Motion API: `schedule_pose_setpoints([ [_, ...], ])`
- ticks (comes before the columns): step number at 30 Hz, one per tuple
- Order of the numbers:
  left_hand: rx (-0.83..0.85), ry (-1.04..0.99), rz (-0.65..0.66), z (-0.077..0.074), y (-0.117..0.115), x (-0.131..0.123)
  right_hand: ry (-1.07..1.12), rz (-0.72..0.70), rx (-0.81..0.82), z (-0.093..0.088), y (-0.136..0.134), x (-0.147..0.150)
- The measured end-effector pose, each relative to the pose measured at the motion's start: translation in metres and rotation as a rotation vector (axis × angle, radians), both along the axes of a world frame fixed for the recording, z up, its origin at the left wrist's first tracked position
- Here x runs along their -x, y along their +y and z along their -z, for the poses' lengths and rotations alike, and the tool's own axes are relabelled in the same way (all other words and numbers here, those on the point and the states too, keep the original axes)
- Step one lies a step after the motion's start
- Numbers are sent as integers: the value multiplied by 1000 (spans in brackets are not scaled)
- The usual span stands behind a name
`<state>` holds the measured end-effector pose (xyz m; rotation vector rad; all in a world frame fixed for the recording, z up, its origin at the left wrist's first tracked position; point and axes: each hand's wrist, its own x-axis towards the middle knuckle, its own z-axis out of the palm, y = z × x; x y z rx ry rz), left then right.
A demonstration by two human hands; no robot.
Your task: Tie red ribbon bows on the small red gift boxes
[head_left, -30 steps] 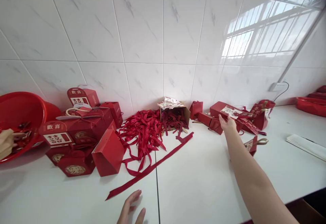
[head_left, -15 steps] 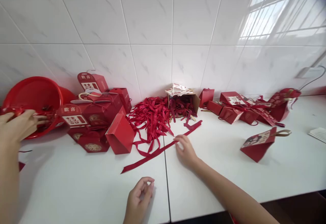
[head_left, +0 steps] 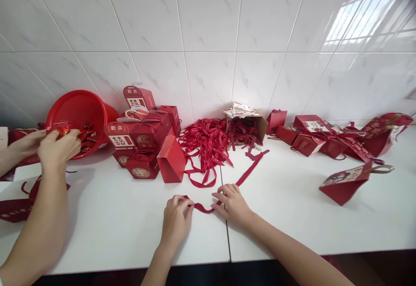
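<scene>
A narrow dark-red ribbon [head_left: 203,209] runs across the white table, and both of my hands are at it. My left hand [head_left: 175,216] pinches it near its left end between thumb and fingertips. Further along, my right hand [head_left: 234,206] has thumb and fingers around the ribbon's middle, partly covering it. Beyond the right hand the rest of the strip slants away to the back right. A heap of loose red ribbons [head_left: 208,143] lies behind, beside an open cardboard box [head_left: 261,128] holding more dark ribbons.
Several red gift boxes [head_left: 147,132] are stacked at the left, with an upright red box [head_left: 171,160] beside them. Another person's hands [head_left: 61,145] hold a shiny red packet at a red bucket [head_left: 105,117]. A tilted red box [head_left: 346,186] stands at the right.
My left hand has moved up and taken hold of the ribbon, which now curves between my hands. The other person's hand has lifted a red packet, and a second hand is now visible.
</scene>
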<state>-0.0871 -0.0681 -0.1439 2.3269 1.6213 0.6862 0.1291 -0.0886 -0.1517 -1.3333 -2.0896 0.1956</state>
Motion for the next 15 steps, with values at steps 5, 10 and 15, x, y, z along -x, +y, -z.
schedule_pose_setpoints([
  [5,-3,-80,145,-7,-12,-12,26,-96,47,3,0,31],
  [10,-108,-185,124,-19,-9,-11,45,-100,69,1,1,33],
  [15,5,-209,97,-24,0,0,84,-126,31,-7,3,10],
])
